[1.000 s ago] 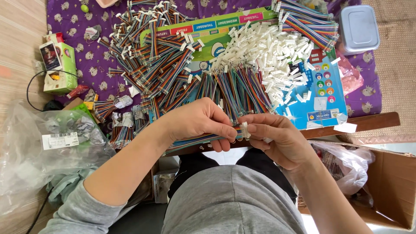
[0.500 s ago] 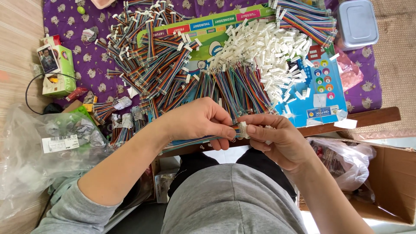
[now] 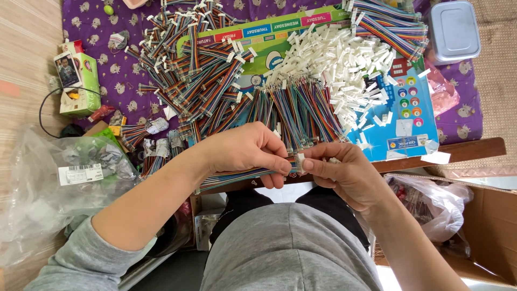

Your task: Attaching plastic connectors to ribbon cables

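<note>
1. Left hand [image 3: 245,148]: closed in a pinch on the end of a ribbon cable [image 3: 237,175], a flat multicoloured wire strip that trails left over the near edge of the worktop [image 3: 463,151].
2. Right hand [image 3: 342,172]: thumb and forefinger closed on a small white plug [image 3: 300,161], held touching the cable's end, just between the two hands.
3. Judged step: seating the wire ends in the plug. Done well, the cable stays flat and untwisted so that the colours run in order, and the pinch sits close to the tips so that the wires cannot buckle.
4. The push should run straight along the wires; a tilted plug would likely catch one wire and bend it. Whether the ends are already seated cannot be told, since the fingers hide the joint.
5. Supplies, beyond the hands: loose cable strips [image 3: 301,108] fanned on the worktop, a heap of white plugs [image 3: 344,59] to their right, finished cables [image 3: 188,70] piled to the left, and a grey box [image 3: 455,29] at the far right.
</note>
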